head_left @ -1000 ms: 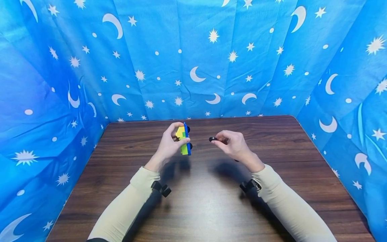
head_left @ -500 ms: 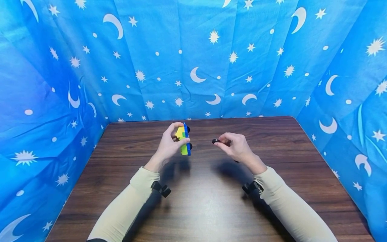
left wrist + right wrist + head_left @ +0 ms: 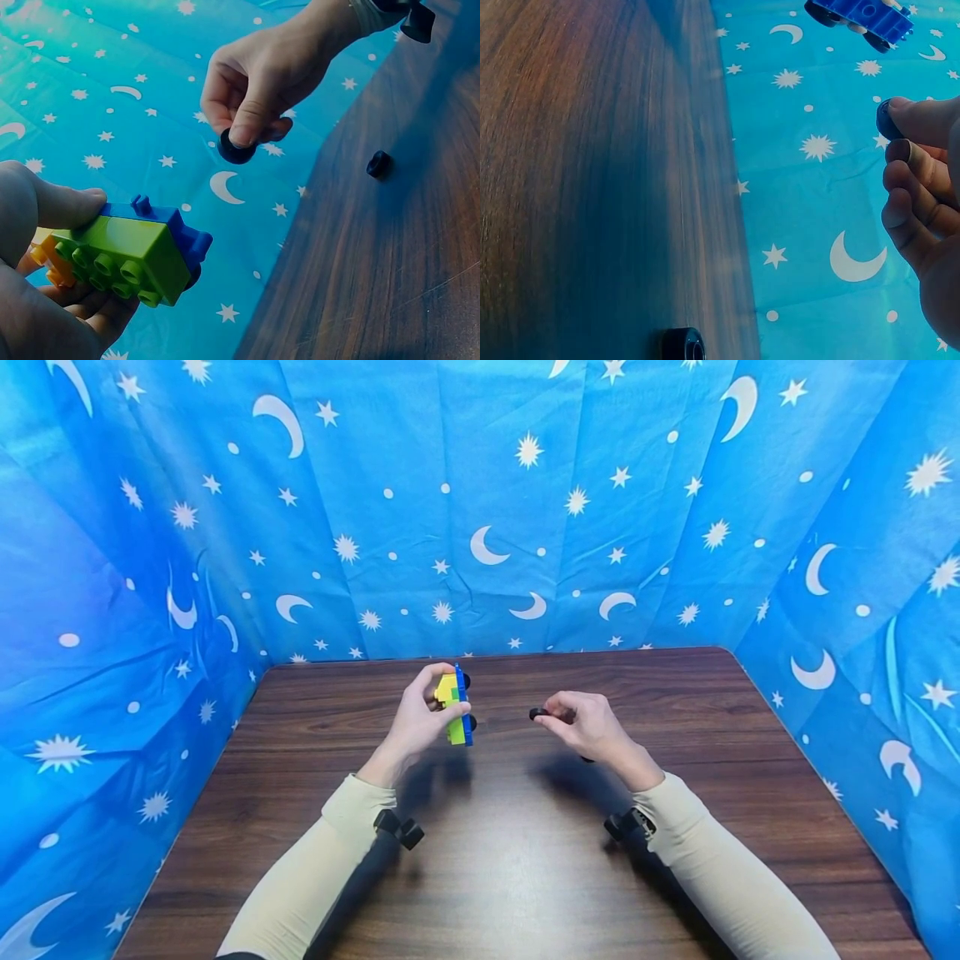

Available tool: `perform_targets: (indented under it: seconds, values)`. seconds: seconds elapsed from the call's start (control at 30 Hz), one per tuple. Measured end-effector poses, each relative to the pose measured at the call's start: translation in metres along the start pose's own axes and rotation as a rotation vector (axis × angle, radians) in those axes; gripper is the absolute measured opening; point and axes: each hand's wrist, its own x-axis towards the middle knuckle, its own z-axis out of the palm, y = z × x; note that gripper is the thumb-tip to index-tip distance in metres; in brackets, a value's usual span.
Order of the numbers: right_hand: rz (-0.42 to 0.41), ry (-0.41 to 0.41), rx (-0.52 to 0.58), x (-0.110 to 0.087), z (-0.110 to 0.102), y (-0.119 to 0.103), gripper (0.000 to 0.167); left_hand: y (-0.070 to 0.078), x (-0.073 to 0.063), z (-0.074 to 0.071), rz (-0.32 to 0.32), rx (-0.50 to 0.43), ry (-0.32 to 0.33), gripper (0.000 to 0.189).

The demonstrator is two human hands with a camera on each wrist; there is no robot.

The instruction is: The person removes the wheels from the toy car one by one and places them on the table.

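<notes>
Head: the left hand's fingers wrap the block car; the right hand's pinch a black wheel. Left wrist: a spare wheel lies below them. Right wrist: the pinch seems shallow, so its wheel could slip.

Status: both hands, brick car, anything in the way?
Left hand holds brick car. Right hand pinches black wheel, apart from car. Loose wheel on table; nothing seen between the hands.
</notes>
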Motion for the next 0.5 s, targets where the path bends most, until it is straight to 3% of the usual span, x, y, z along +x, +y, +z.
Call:
perform_targets:
  seconds: [0.5]
  values:
    - [0.065, -0.061, -0.028, -0.0075, -0.0009, 0.0073, 0.013, 0.0009, 0.0005, -0.0013, -0.012, 0.000, -0.003, 0.053]
